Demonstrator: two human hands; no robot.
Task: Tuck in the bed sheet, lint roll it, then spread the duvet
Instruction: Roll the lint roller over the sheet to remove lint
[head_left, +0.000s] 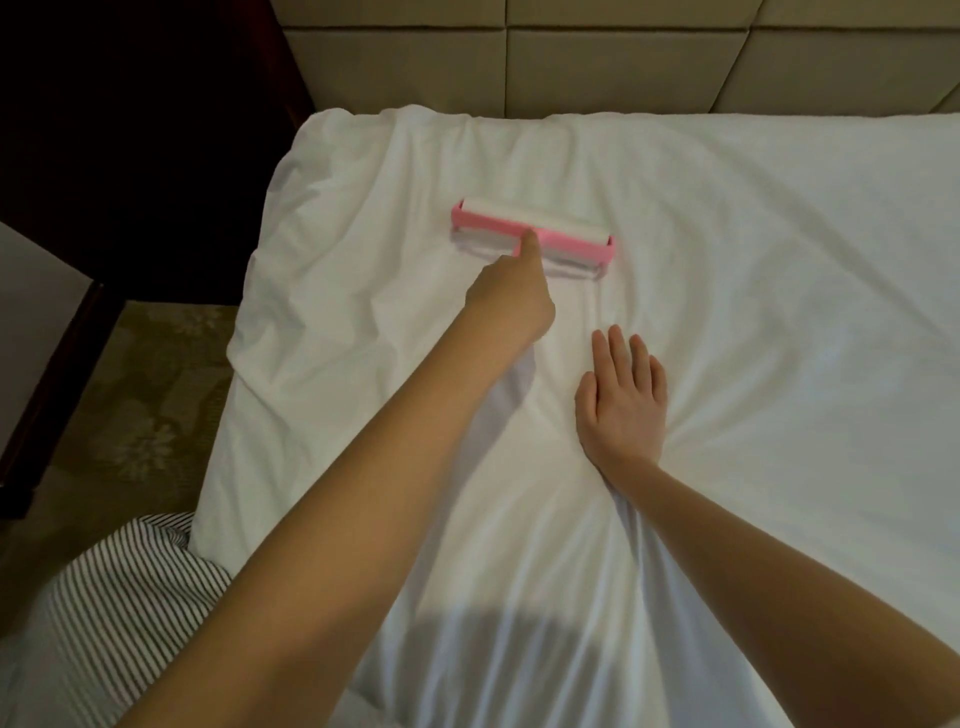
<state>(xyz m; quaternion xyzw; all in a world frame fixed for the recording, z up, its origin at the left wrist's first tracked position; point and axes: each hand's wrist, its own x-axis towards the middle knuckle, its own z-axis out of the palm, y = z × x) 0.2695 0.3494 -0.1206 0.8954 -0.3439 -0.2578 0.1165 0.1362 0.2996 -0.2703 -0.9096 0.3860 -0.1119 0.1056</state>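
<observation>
My left hand (511, 306) grips the roller (532, 228), forefinger along its neck, near the head-end corner of the sheet (753, 270), my right hand (623, 400) flat with straight fingers nearby; I'd best press evenly, roll straight overlapping strokes, and pin the cloth taut with that palm.

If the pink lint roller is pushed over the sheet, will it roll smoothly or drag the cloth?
The lint roller probably rolls easily, being a cylinder in a frame. It may tug the loose, wrinkled sheet; the right hand pressing flat likely limits that.
</observation>
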